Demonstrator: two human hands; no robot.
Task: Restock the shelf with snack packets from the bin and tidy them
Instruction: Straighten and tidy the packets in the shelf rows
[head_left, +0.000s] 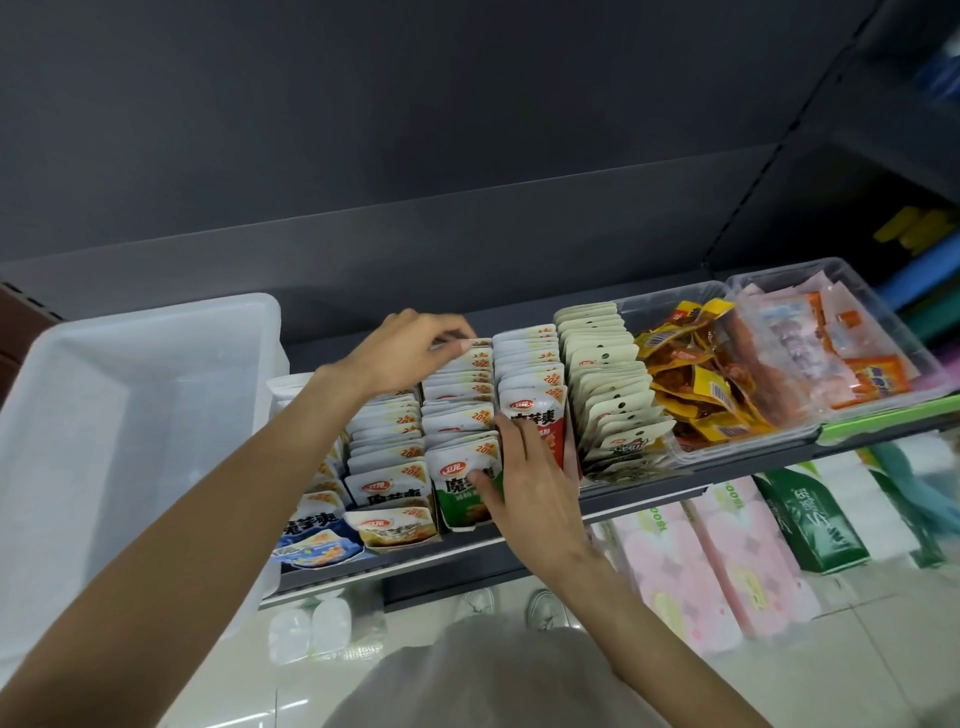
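Running front to back on the grey metal shelf (644, 496), the green-fronted row of white foil snack packets (460, 415) is pinched rearward by the left hand (410, 348) and pressed frontally by the flat-fingered right hand (535, 480).

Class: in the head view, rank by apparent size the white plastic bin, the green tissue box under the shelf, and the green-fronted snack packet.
1. White plastic bin, though nearness inflates it.
2. Green tissue box.
3. Green-fronted snack packet, partly covered by the right hand.
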